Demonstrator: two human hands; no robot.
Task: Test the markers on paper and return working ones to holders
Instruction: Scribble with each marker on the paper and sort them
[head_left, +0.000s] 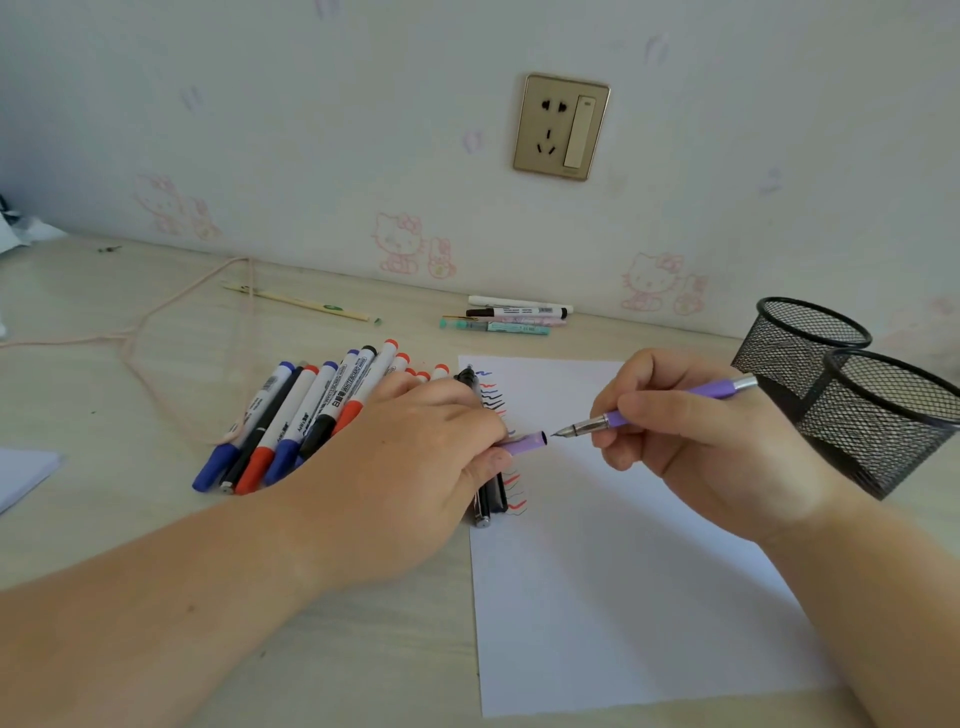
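My right hand (696, 441) holds a purple pen (675, 402) uncapped, its metal nib pointing left just above the white paper (623, 597). My left hand (415, 452) pinches the purple cap (524, 443), its open end a short gap from the nib. Red, blue and black squiggles (498, 410) run down the paper's left edge. A black pen (488, 493) lies along that edge, partly under my left hand. A row of red, blue and black whiteboard markers (306, 415) lies left of the paper. Two black mesh holders (883, 415) stand at the right.
Several pens (514, 314) lie near the wall behind the paper. A pale pencil-like stick (306, 304) and a pink cord (156, 322) lie at the back left. A white paper corner (23, 473) shows at the left edge. A wall socket (561, 127) is above.
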